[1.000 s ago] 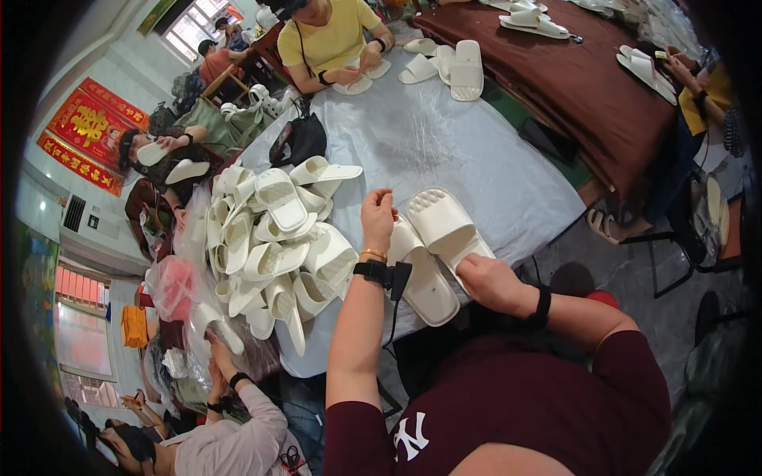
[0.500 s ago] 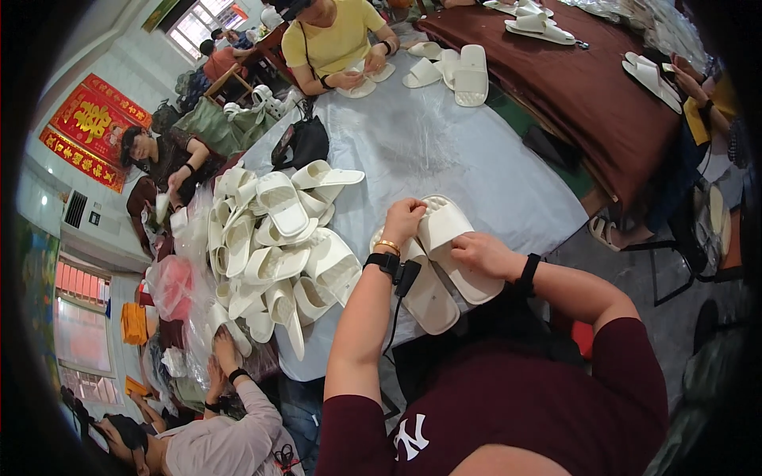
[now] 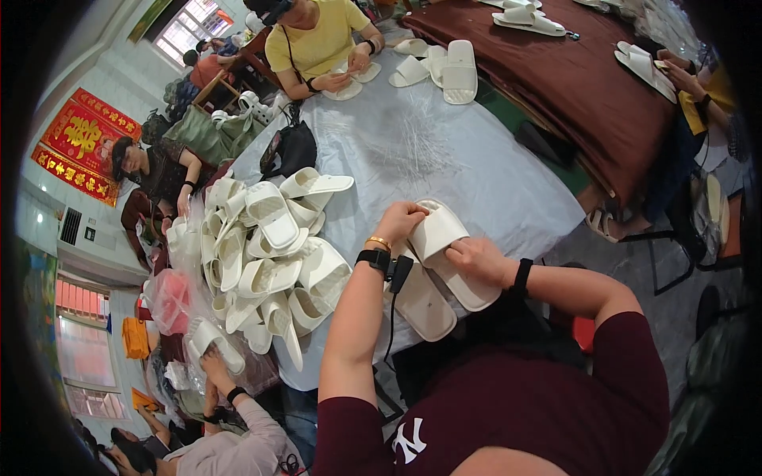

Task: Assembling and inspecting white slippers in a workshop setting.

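Two off-white slippers lie side by side at the centre of the frame, toes pointing upward. The right-hand slipper (image 3: 470,292) shows a broad, smooth strap over a rounded, flat sole; its mate (image 3: 426,305) is partly covered by the forearm. The left hand (image 3: 403,221) has its fingers bent at the strap's upper edge, near the toe. The right hand (image 3: 481,262) is curled against the strap's lower right side. Whether either hand pinches the material cannot be told.

The table cover (image 3: 508,176) is pale, glossy and creased. At centre left, a heaped pile of slippers (image 3: 274,266) shows dimpled footbeds. Above it sits a soft black pouch (image 3: 290,151). A brown cloth (image 3: 583,99) drapes another table, upper right.
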`<state>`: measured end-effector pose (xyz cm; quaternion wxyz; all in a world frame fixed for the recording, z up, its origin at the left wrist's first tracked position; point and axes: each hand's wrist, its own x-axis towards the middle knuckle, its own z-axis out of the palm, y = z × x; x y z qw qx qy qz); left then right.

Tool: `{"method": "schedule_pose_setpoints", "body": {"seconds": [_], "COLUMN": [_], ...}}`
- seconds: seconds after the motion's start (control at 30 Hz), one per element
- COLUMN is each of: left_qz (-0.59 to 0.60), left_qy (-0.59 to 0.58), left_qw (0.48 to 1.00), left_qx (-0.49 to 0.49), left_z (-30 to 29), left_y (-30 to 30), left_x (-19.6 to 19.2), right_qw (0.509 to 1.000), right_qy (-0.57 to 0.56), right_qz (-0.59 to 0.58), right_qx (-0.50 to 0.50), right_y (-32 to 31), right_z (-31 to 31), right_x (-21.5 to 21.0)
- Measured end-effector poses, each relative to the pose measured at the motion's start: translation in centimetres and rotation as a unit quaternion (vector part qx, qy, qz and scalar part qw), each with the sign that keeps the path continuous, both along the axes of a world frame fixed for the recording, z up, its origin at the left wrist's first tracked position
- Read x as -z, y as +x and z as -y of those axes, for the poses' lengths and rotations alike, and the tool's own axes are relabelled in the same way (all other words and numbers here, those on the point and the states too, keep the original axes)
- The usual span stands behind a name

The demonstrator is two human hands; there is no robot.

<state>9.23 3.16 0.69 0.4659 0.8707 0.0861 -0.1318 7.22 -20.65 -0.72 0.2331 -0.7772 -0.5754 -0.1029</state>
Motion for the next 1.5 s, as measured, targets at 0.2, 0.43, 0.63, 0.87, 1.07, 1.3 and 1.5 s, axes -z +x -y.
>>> {"method": "schedule_pose_setpoints", "body": {"seconds": [0.2, 0.43, 0.63, 0.87, 1.07, 1.3, 1.5], "left_qz": [-0.076, -0.081, -0.054, -0.045, -0.044, -0.067, 0.011], "left_qy": [-0.128, -0.107, -0.019, -0.063, -0.045, -0.029, -0.012], "left_qw": [0.989, 0.991, 0.998, 0.997, 0.998, 0.997, 1.000], "left_qx": [-0.014, 0.007, 0.040, 0.009, -0.015, -0.022, 0.013], "left_z": [0.5, 0.2, -0.6, -0.2, 0.0, 0.7, 0.6], "left_y": [-0.3, -0.5, 0.0, -0.4, -0.5, -1.4, -0.8], "left_x": [-0.8, -0.9, -0.2, -0.5, -0.6, -1.5, -0.9], "right_qw": [0.996, 0.981, 0.975, 0.981, 0.979, 0.981, 0.978], "right_qy": [-0.021, -0.103, -0.074, -0.067, -0.074, -0.042, -0.041], "right_qz": [-0.068, -0.127, -0.160, -0.144, -0.156, -0.151, -0.149], "right_qx": [0.049, 0.103, 0.136, 0.108, 0.109, 0.116, 0.141], "right_y": [-1.8, -3.0, -3.0, -2.6, -2.3, -2.5, -2.5], "right_z": [0.0, -1.7, -2.1, -2.1, -2.1, -2.3, -1.7], "right_x": [-0.2, -0.8, -0.2, 0.3, 0.2, 1.0, 1.0]}}
